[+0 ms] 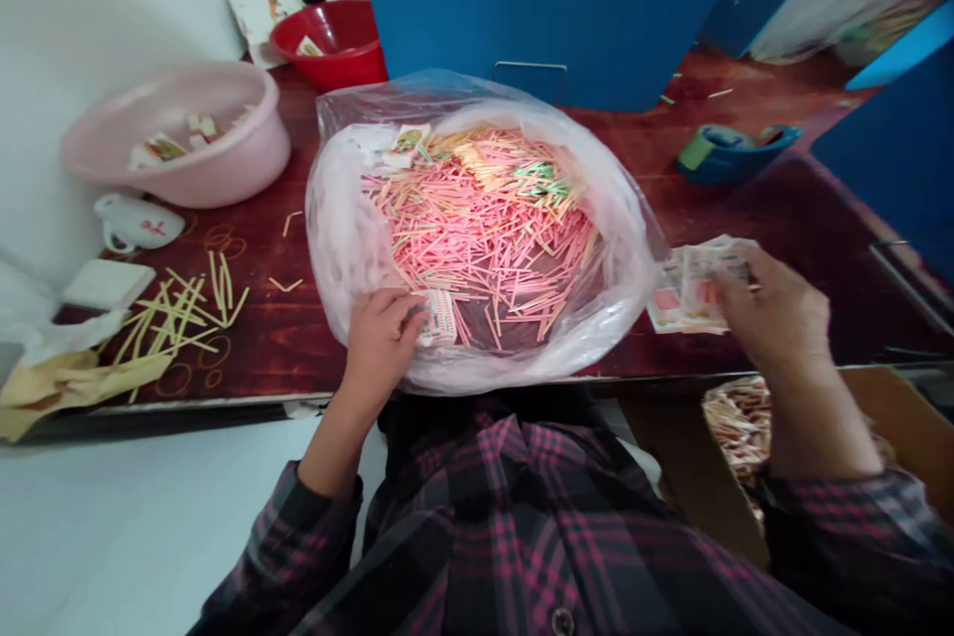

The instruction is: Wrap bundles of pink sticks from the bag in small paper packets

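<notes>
My left hand (384, 333) is at the near left rim of a big clear plastic bag (335, 219). Between its thumb and fingers is a small printed packet (438, 318), standing over the bag's opening. Many short thin sticks (477, 219), mostly pink with some yellow and green, lie in the bag. To the right of the bag, my right hand (779, 303) has its fingers closed on the edge of a flat printed packet at a pile of such packets (686, 288). Slight blur hides how many it grips.
A pink basin (253, 154), a red basin (328, 60) and a white mug (141, 222) stand at the left. Loose yellow sticks (175, 318) lie near rubber bands. A blue tape dispenser (734, 159) sits at the right. Below the table edge is a cardboard box (905, 417).
</notes>
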Available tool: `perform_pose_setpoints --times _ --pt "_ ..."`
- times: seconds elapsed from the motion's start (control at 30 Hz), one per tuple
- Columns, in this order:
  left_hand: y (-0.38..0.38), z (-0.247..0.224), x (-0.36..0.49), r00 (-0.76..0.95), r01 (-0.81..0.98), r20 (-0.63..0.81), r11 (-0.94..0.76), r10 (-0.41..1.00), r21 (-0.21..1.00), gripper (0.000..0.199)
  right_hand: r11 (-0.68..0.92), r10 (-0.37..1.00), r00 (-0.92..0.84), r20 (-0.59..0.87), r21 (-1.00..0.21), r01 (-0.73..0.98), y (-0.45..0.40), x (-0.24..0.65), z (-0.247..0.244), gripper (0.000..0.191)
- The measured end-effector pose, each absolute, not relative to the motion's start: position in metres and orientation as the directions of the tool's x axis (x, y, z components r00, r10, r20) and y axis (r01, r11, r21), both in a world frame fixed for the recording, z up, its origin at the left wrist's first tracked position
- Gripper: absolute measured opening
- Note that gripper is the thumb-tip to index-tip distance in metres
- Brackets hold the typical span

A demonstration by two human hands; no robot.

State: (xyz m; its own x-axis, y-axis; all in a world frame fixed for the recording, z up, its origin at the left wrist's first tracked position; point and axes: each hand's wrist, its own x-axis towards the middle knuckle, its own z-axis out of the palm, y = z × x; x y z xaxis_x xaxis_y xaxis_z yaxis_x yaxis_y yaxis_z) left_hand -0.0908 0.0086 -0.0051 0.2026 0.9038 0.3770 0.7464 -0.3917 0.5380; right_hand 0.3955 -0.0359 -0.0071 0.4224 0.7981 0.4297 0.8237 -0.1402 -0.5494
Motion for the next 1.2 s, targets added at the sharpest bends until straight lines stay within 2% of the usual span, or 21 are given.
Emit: perform_pose_setpoints --times 0.1,0.17,0.27,0.37,0.5,0.6,0.7,0.83,0.9,1.03,1.1,1.13,1.2 --pt "0.012 -0.010 -0.093 0.250 0.843 0.261 -0.342 0.932 0.415 0.018 -0.132 0.741 0.340 0.579 -0.371 0.919 -0.036 0.380 0.001 0.047" --pt "0.015 -0.008 -0.090 0.262 0.867 0.215 -0.327 0.941 0.376 0.016 -0.062 0.747 0.287 0.600 -0.366 0.928 -0.036 0.357 0.013 0.047" --pt "0.019 -0.003 -0.084 0.260 0.883 0.178 -0.309 0.949 0.355 0.014 0.102 0.788 0.245 0.565 -0.513 0.852 -0.034 0.310 0.027 0.034" --pt "0.018 -0.004 -0.083 0.243 0.882 0.202 -0.303 0.949 0.362 0.014 0.311 0.843 0.141 0.519 -0.685 0.659 -0.027 0.258 0.027 0.022" --pt "0.012 -0.010 -0.085 0.174 0.869 0.332 -0.303 0.927 0.391 0.016 0.390 0.908 -0.043 0.417 -0.805 0.447 -0.017 0.198 0.017 0.018" --pt "0.009 -0.014 -0.086 0.148 0.856 0.431 -0.334 0.890 0.394 0.015 0.396 0.918 -0.157 0.364 -0.814 0.425 -0.009 0.169 0.014 0.023" --pt "0.010 -0.018 -0.089 0.142 0.845 0.461 -0.350 0.876 0.404 0.017 0.404 0.913 -0.262 0.313 -0.786 0.468 -0.002 0.150 0.015 0.032" --pt "0.011 -0.017 -0.091 0.142 0.802 0.555 -0.423 0.820 0.421 0.020 0.388 0.916 -0.304 0.261 -0.769 0.508 0.005 0.134 0.018 0.040" --pt "0.009 -0.012 -0.088 0.168 0.766 0.634 -0.505 0.754 0.397 0.019 0.347 0.928 -0.291 0.234 -0.828 0.441 0.007 0.127 0.019 0.038" --pt "0.001 -0.002 -0.075 0.232 0.690 0.695 -0.619 0.680 0.375 0.018 0.157 0.959 -0.256 0.119 -0.978 0.134 0.006 0.120 0.016 0.036" --pt "-0.003 0.002 -0.069 0.238 0.646 0.665 -0.627 0.708 0.436 0.017 0.073 0.978 -0.201 0.063 -0.997 0.041 0.001 0.123 0.013 0.036" --pt "-0.004 0.004 -0.068 0.222 0.616 0.639 -0.614 0.737 0.493 0.022 0.043 0.986 -0.162 0.040 -0.999 0.020 -0.002 0.127 0.012 0.035" --pt "-0.005 0.007 -0.065 0.167 0.521 0.546 -0.544 0.821 0.658 0.047 0.003 0.996 -0.091 0.003 -1.000 -0.002 -0.010 0.134 0.010 0.033"
